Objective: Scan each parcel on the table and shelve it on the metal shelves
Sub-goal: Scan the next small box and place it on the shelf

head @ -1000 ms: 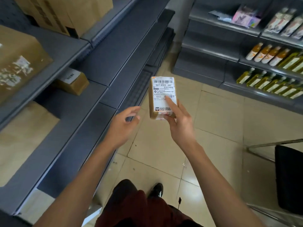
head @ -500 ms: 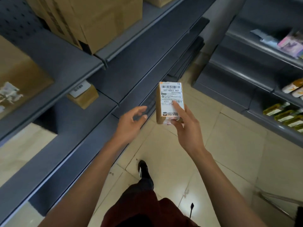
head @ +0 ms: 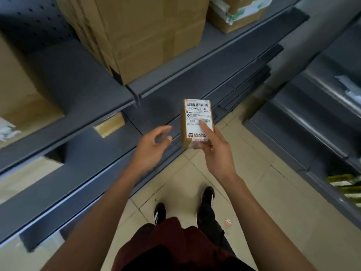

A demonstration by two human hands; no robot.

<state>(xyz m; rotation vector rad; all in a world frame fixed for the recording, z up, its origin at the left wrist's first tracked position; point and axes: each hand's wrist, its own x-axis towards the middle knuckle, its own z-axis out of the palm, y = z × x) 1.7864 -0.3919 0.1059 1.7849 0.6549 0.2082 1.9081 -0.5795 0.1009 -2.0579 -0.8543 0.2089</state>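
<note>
The small parcel is up in the air over the aisle floor, label side facing the camera, its long axis running away from the person toward the shelving. The right hand grasps it from below and the near end, thumb lying across the label. The left hand hangs just beside the parcel on its left, loosely curled and holding nothing, apart from the box. The left hand lies nearer the metal shelves, which stand to the left of the parcel and slightly beyond it, so shelving it likely means carrying it leftward and forward.

On the shelf level just left of the parcel, a small brown box sits at the front edge, with bare shelf between it and the parcel. The level above carries a large cardboard carton, another taped box further along, and one more carton at the far left. A second shelving unit on the right holds bottles, blurred
</note>
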